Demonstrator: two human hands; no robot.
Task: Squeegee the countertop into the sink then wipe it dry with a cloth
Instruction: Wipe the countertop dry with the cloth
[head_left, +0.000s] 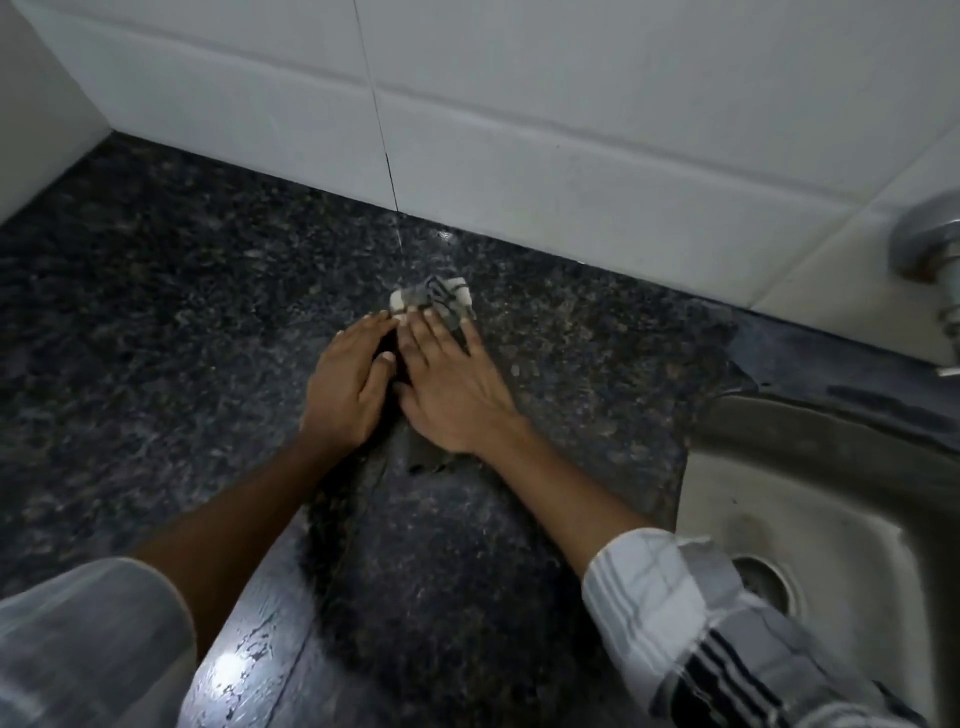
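Both forearms reach forward from the lower corners of the view, bare from the pushed-up sleeves to the wrists, and converge toward the middle. The left hand (347, 387) lies palm down with fingers straight and close together, its thumb angled inward toward the other hand. The right hand (451, 382) is also flat and palm down, fingers slightly spread and pointing forward, its inner edge touching the left hand's fingertips.

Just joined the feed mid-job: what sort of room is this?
Most likely a kitchen. A dark speckled stone countertop meets a white tiled wall, with a steel sink and a metal tap at the right.
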